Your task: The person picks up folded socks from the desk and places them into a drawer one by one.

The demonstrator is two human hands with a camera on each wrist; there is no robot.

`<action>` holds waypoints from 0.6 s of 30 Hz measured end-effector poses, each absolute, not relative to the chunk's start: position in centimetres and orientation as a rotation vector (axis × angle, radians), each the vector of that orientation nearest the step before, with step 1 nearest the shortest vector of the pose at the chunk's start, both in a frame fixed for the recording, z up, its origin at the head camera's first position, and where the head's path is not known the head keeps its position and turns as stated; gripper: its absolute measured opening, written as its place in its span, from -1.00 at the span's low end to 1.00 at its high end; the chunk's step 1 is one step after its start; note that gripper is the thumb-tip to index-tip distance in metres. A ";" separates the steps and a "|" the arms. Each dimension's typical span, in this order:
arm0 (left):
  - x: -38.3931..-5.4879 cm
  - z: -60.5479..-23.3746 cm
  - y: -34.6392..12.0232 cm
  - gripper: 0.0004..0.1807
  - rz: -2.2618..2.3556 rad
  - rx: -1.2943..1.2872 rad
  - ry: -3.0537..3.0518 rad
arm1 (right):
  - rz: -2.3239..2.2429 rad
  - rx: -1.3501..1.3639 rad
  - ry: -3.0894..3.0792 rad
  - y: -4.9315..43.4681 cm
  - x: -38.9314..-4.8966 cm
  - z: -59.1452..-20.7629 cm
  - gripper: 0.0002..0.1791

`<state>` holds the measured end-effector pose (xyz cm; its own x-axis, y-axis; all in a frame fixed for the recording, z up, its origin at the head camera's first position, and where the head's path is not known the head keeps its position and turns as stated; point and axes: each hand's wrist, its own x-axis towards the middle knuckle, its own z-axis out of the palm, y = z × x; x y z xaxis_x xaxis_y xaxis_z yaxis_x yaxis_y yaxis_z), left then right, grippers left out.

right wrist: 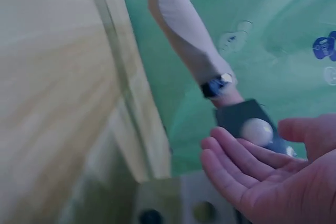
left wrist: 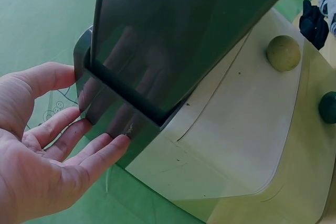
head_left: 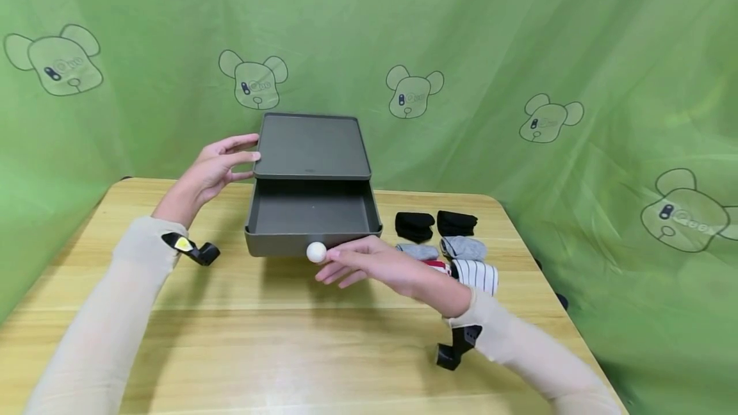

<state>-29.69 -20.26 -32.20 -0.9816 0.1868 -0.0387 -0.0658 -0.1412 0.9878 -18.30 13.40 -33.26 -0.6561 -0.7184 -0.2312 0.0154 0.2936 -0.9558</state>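
While the head view shows the grey box (head_left: 311, 143) on the table (head_left: 259, 351), drawer (head_left: 282, 246) out, the left-wrist view has my left hand (left wrist: 50, 166) unclenched, fingers touching the box's side, seemingly stiff and slick. In the right-wrist view my right hand (right wrist: 283, 182), uncurled, reaches the white knob (right wrist: 256, 131): probably hard, smooth, best pinched.

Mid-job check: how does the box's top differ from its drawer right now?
The top is a shallow panel with a low rim; the drawer is deeper, with taller walls.
The drawer sticks out toward the person, while the top sits higher and farther back.
The drawer's front has a white knob, with the right hand beside it; the top shows no knob.
Both are dark grey and roughly rectangular.
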 end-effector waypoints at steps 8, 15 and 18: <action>-29.6 -32.4 -20.3 -0.27 2.229 0.124 1.956 | -1.211 -0.827 2.003 17.3 -19.5 -29.2 -0.58; -29.6 -32.4 -20.3 -0.27 2.245 0.133 1.952 | -1.205 -0.899 2.103 21.3 -22.1 -27.1 -0.64; -29.6 -32.3 -20.3 -0.27 2.245 0.137 1.950 | -1.259 -0.811 2.196 22.8 -24.0 -27.4 -0.65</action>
